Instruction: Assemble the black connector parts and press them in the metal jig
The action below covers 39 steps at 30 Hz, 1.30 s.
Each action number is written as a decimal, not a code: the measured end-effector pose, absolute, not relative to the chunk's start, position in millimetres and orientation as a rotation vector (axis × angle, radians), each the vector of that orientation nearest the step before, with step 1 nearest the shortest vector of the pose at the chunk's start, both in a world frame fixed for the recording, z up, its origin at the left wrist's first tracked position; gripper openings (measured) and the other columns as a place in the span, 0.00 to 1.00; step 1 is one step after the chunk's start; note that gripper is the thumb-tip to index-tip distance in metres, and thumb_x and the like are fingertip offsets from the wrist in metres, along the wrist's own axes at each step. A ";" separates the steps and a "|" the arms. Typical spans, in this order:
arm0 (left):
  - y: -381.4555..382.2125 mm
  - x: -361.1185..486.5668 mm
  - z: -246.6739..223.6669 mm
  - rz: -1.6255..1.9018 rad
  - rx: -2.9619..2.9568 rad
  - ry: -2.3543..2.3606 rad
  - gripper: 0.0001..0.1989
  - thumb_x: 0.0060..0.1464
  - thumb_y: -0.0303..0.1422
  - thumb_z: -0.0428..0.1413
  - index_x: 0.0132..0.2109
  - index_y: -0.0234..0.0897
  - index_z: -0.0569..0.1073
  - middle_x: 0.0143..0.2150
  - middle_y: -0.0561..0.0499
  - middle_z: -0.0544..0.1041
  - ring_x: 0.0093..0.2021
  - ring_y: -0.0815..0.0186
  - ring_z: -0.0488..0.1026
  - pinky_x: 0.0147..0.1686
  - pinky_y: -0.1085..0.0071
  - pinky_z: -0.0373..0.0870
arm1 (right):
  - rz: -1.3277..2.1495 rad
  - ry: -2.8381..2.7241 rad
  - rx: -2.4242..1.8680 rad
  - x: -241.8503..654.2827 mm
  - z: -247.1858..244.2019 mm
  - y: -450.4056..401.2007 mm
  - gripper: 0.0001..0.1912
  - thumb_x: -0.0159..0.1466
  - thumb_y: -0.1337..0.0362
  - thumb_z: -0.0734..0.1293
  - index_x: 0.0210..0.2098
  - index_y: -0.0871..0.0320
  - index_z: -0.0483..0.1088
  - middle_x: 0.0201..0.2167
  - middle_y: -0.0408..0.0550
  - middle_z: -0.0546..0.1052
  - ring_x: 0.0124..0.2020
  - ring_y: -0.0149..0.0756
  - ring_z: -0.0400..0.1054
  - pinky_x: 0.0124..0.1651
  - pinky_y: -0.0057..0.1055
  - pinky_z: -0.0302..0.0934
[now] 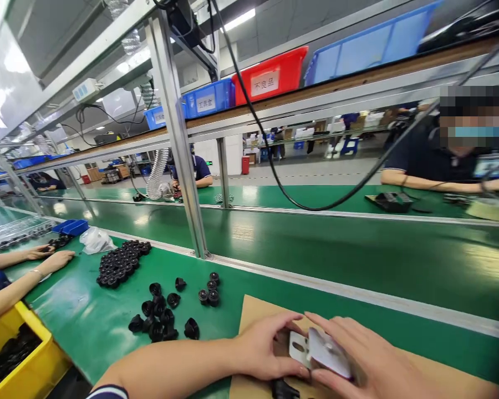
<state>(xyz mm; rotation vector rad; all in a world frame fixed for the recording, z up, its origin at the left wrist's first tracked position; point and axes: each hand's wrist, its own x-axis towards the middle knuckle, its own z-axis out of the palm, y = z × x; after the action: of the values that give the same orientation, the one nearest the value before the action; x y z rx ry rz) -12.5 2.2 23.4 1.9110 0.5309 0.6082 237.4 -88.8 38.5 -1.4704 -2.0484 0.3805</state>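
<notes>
One silver metal bracket (331, 352), near right, over one brown cardboard sheet (258, 309). Right hand (372, 357) clamped on it, thumb along the near edge, fingers over the far side. Left hand (264, 343) with thumb and fingers apart, curled round the slotted left end; honestly can't tell if actually pinching. Just under the left fingers, one black piece (284, 389), partly cut off at the bottom. Farther left on the green table (221, 324), one neat little group of four round black parts (213, 298), then roughly a dozen loose black parts (158, 318), a few of them sitting apart from the heap. Beyond that, one big packed cluster (122, 263), way too many to count. Near left, one yellow bin (44, 368) with a messy load of black parts, also uncountable. Just left of the cluster, one plastic bag (97, 240), plus a co-worker's two hands (58, 262). Up on the far shelf (339, 83), one red bin (289, 75) and three blue bins (357, 52). Across the table, one co-worker (419, 147) far right, another (202, 169) partly behind one metal post (178, 133). Also one black cable (316, 209) drooping mid-scene.
</notes>
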 end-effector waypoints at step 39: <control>5.4 -4.0 48.2 0.543 1.711 0.469 0.52 0.55 0.30 0.69 0.78 0.48 0.51 0.68 0.40 0.75 0.57 0.51 0.78 0.56 0.55 0.74 | 0.713 -1.935 -1.367 202.8 99.4 -91.1 0.29 0.56 0.72 0.70 0.56 0.46 0.71 0.54 0.45 0.77 0.52 0.48 0.64 0.57 0.46 0.60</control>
<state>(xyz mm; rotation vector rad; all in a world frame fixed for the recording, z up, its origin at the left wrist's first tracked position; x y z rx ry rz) -4.0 5.4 48.2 1.7113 0.4690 0.5430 202.8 -91.1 99.4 -1.3667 -1.9353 0.7132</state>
